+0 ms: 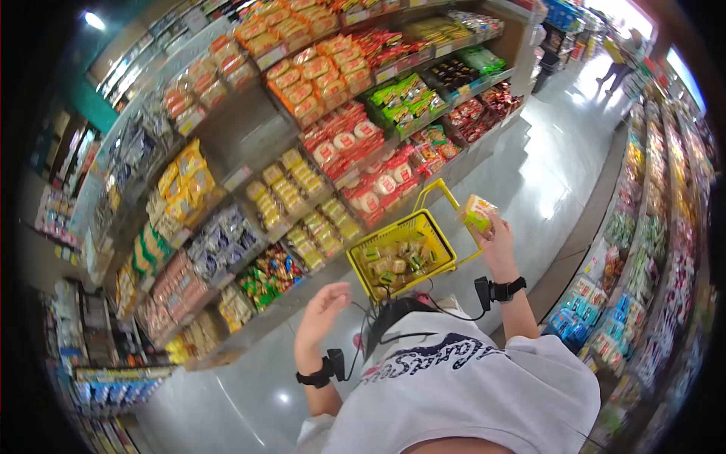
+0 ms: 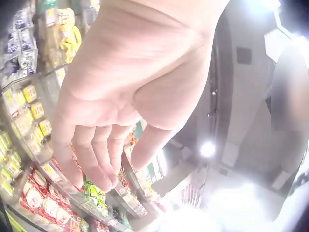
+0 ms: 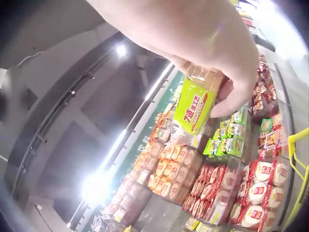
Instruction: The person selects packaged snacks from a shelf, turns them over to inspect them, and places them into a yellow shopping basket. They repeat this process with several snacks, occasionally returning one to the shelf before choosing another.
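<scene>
In my right hand (image 1: 497, 240) I hold a small packaged snack (image 1: 479, 213), raised beside the basket's handle. The right wrist view shows its clear wrapper with a yellow-green label (image 3: 195, 104) and red print, gripped between thumb and fingers. My left hand (image 1: 324, 314) hangs in the air left of the basket with nothing in it; its fingers (image 2: 99, 154) are relaxed and slightly bent in the left wrist view. Between the hands, in front of my body, sits a yellow shopping basket (image 1: 361, 281) with several small wrapped snacks (image 1: 398, 261) inside.
Tiered shelves of packaged snacks line the left, including red-and-white packs (image 1: 344, 140), orange packs (image 1: 318, 76) and yellow packs (image 1: 287, 189). Another shelf row (image 1: 635, 250) runs along the right. The shiny aisle floor (image 1: 560, 144) leads to a distant person (image 1: 624, 57).
</scene>
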{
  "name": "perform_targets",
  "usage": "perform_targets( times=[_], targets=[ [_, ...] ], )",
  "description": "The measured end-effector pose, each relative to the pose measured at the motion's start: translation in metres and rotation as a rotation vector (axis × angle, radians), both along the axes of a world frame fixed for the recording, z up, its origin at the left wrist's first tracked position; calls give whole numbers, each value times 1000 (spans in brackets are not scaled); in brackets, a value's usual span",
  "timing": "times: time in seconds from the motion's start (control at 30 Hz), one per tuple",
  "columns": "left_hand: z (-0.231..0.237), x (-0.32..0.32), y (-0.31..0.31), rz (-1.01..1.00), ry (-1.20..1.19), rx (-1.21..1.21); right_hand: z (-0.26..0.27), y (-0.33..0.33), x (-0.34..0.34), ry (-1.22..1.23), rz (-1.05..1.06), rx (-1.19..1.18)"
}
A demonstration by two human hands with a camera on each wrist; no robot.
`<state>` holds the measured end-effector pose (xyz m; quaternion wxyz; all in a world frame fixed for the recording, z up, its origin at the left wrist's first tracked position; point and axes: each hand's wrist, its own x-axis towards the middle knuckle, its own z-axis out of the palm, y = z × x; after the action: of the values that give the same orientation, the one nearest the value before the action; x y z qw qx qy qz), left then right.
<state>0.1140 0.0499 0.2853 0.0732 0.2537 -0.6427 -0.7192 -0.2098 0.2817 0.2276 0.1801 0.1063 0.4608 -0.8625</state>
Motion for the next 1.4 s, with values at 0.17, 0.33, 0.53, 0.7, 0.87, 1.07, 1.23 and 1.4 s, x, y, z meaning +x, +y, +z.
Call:
perform_targets(
  times=[0.17, 0.33, 0.53, 0.7, 0.87, 1.07, 1.23, 1.4],
  targets=[
    [11, 44, 15, 248, 136, 259, -42, 9, -25, -97, -19, -67],
    [11, 74, 17, 609, 243, 287, -57, -7, -34, -257, 145, -158],
    [24, 66, 18, 592, 233, 240, -111, -35, -32, -331, 255, -63],
    [31, 52, 18, 529, 229, 205, -133, -36, -15, -451, 267, -53],
    [21, 45, 13, 487, 169, 241, -178, -2, -41, -534, 56, -52],
    [12, 27, 1, 418, 99, 259, -198, 77, -70, -577, -170, -24],
    [5, -3, -14, 302, 72, 181, -199, 112, -59, -616, -283, 47],
    [7, -28, -22, 250, 13, 142, -212, 107, -45, -618, -186, 62]
  ],
)
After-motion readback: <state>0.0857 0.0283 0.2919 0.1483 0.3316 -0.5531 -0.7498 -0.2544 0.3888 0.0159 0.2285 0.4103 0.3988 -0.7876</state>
